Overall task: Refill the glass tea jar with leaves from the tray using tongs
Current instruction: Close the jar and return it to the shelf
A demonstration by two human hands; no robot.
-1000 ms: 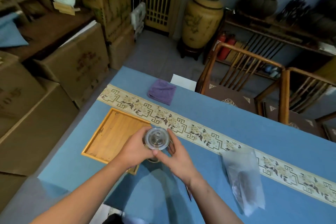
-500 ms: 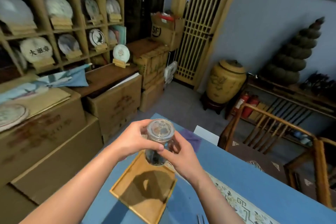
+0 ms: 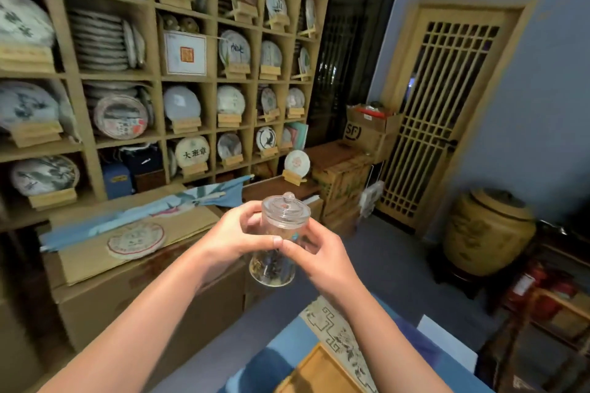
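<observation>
Head view: the glass tea jar (image 3: pixel 278 239) is held up in the air between both hands, above the table's (image 3: pixel 281 348) far edge. The left hand (image 3: pixel 238 234) and right hand (image 3: pixel 322 252) wrap it from either side, equally near. Its long axis stands almost upright, lid (image 3: pixel 286 208) uppermost, leaves in the bottom
</observation>
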